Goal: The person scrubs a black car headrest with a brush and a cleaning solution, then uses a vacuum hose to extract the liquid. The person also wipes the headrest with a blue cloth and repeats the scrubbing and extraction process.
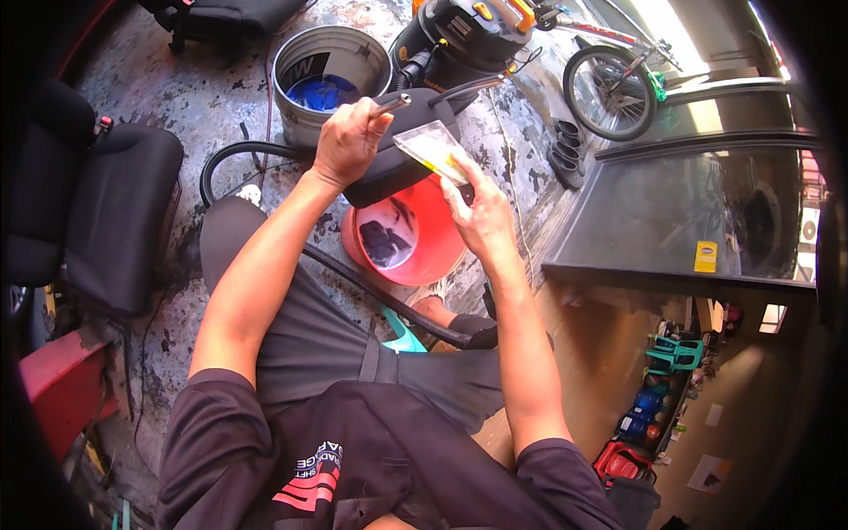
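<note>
My left hand (351, 141) is closed around one metal post of a black car headrest (389, 177), which tilts over a red bucket (446, 243). The headrest's other metal post (468, 87) sticks out at the upper right. In my right hand (481, 208) is a flat, clear plastic piece (428, 148) with a yellow strip, pinched between thumb and fingers. It lies over the headrest's right side; whether the two touch I cannot tell. Liquid with dark reflections shows inside the red bucket. A dark hose (353, 278) crosses my lap and passes under my right forearm.
A grey bucket (296, 119) with something blue inside stands beyond my left hand, beside a black and yellow vacuum cleaner (468, 40). Black car seats (124, 212) stand at left. A bicycle (609, 93), sandals (567, 155) and a glass-topped panel (654, 203) are at right.
</note>
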Motion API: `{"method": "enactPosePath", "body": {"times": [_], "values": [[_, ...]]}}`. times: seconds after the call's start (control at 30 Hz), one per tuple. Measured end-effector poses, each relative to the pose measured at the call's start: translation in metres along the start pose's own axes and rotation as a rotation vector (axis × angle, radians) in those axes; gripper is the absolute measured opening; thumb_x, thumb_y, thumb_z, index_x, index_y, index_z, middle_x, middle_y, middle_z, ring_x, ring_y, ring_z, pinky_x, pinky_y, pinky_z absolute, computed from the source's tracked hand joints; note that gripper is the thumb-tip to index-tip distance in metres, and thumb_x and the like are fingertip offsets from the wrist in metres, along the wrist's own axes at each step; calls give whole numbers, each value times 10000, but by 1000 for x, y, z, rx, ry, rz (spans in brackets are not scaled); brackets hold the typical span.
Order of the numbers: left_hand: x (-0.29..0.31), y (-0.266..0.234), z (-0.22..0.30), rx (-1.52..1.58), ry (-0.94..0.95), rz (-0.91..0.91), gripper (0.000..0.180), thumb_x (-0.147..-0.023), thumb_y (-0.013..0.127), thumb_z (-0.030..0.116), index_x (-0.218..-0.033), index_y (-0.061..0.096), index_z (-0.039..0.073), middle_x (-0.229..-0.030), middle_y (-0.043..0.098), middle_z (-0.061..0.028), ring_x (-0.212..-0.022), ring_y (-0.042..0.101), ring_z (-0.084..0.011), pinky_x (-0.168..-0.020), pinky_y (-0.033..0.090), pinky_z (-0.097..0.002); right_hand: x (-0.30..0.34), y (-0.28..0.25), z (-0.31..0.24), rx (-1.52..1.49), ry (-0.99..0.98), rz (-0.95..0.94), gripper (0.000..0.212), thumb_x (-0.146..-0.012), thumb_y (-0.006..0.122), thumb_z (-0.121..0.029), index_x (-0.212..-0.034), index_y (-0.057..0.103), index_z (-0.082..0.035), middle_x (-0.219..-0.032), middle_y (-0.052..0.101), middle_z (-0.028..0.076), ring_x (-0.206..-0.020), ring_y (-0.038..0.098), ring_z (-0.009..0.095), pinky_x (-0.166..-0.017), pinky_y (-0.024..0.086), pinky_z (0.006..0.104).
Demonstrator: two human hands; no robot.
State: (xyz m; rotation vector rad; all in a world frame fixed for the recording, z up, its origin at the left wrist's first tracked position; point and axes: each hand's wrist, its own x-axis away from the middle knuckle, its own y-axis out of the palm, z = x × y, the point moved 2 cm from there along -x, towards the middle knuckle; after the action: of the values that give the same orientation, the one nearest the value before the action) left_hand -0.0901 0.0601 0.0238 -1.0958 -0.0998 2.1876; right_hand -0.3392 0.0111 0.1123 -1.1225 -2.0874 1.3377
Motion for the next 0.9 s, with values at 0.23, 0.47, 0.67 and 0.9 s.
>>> {"method": "enactPosePath", "body": {"times": [0.23,0.47,0.67,0.9], "values": [[5,3,23,5,100,-23,276,-1064,686,314,-989,614,59,-857,666,-153,-828,674,-404,-751,542,-493,20,-4,12,6,25,35,531,-1020,730,-417,-1523,624,-285,-1103,743,221,-1040,752,437,-895,597,526],[7,-1,9,34,166,4,307,-1076,669,339,-975,610,56,-858,650,-145,-813,664,-405,-737,539,-501,23,-17,3,72,-24,39,480,-1021,744,-377,-1461,691,-190,-1145,759,158,-971,762,355,-854,592,446],[13,-6,7,80,125,2,307,-1061,685,341,-983,601,57,-859,644,-144,-818,658,-400,-748,535,-499,41,-14,-13,22,6,-13,456,-1019,767,-350,-1438,717,-178,-1137,754,131,-918,758,292,-835,586,409],[4,-7,7,74,48,55,313,-1076,668,347,-983,596,57,-851,661,-156,-828,681,-412,-750,544,-496,30,-7,-20,-13,-62,-55,481,-1012,770,-352,-1460,682,-196,-1118,734,160,-904,754,350,-805,589,461]]}}
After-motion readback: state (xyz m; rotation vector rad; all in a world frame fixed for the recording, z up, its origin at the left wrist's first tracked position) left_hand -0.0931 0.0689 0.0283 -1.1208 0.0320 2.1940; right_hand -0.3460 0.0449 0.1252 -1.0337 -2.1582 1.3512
